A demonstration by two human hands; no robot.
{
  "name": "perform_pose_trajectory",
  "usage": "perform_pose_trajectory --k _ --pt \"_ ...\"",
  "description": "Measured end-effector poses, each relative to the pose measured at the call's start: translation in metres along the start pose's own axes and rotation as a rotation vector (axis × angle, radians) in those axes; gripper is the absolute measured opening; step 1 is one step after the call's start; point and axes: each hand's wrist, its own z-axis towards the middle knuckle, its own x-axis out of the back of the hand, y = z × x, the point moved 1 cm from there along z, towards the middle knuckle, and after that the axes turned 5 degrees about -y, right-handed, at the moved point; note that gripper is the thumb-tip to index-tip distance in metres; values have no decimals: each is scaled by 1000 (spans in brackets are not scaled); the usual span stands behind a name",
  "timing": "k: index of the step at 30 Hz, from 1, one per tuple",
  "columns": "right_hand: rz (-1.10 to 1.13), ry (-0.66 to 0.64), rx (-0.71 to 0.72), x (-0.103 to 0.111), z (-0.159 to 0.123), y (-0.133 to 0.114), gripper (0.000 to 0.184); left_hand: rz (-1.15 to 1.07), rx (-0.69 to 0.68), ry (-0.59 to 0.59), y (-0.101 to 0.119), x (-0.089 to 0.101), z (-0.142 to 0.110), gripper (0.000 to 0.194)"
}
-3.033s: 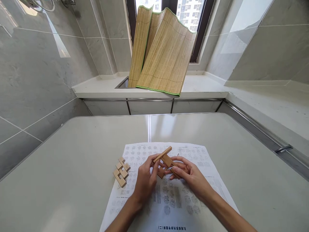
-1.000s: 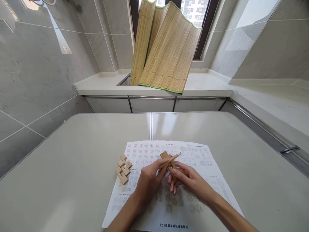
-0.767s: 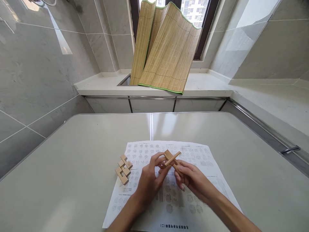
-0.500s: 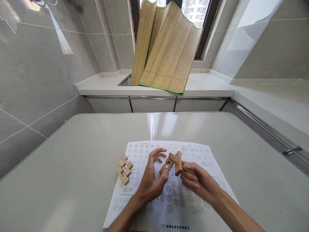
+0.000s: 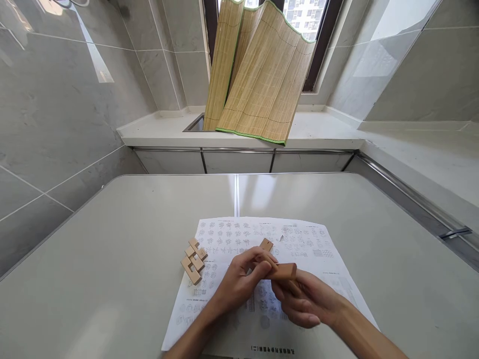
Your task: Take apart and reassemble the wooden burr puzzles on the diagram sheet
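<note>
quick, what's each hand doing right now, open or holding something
Left hand: closed, thumb and fingers pinching the wooden pieces.
Right hand: closed on the wooden pieces at their right end, its grip partly hidden.

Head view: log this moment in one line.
left hand: holding wooden pieces; right hand: holding wooden pieces; printed sheet: beneath; pale blocks: on sheet's left edge
</note>
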Motion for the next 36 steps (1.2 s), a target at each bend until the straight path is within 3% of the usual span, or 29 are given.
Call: perform_pose_trajectory --k 8,11,14,17,20,36 --pt "-67 6 60 -8 -2 -5 38 -239 120 -3 -5 -2 2 43" --pt "-101 1 84 -8 0 -3 52 -295 165 1 -6 -3 2 43" --pt "-261 97 174 -12 3 -3 64 -316 172 -11 -4 -6 1 41" --pt "-449 193 263 -19 5 -5 59 -293 177 8 -3 -8 0 41" --pt "-533 226 253 -25 5 -7 53 -226 184 45 -4 -8 -1 40" --pt "-659 239 235 -35 3 -8 56 -94 192 91 -10 -6 -3 36"
